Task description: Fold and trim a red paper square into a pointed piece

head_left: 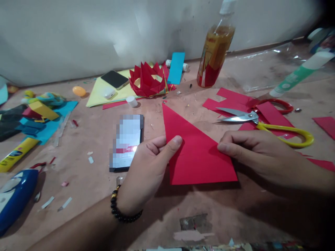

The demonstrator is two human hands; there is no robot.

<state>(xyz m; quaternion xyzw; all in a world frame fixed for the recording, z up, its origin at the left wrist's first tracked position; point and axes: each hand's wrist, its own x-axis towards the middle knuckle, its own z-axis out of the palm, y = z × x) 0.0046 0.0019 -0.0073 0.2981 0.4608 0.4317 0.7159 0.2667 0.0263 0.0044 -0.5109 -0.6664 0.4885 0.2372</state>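
Observation:
A sheet of red paper (197,158) with a slanted upper edge and a pointed top corner is held between my two hands, a little above the table. My left hand (154,164) grips its left edge, thumb on top and fingers behind. At the slanted right edge, my right hand (243,150) pinches the paper between thumb and fingers. A phone (128,139) with a lit screen lies by my left hand. Just beyond my right hand, scissors (252,118) with one red and one yellow handle rest on red paper pieces (235,99), blades apart.
A folded red paper crown shape (149,82) and a dark phone (115,79) sit on yellow paper (95,92). Behind stand a drink bottle (216,52) and, at right, a glue stick (300,75). A yellow tube (19,153) and a blue-and-white object (17,198) lie at left.

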